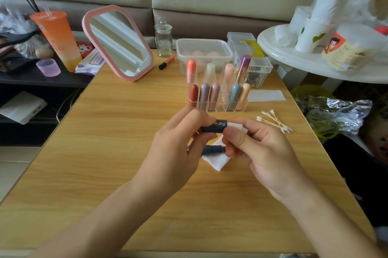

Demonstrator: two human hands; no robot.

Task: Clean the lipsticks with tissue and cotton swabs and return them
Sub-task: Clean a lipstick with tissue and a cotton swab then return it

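My left hand grips a dark blue lipstick part with gold lettering, held level above the table. My right hand pinches a white tissue against its right end. A second dark blue part shows lower, between both hands; which hand holds it I cannot tell. Under the hands a folded white tissue lies on the wooden table. Behind them a clear organizer holds several upright lipsticks. Several cotton swabs lie to the right.
A pink-framed mirror stands at the back left beside an orange cup. A glass jar, clear storage boxes, an orange pen-like tube and a flat tissue sit at the back. A white round table crowds the right.
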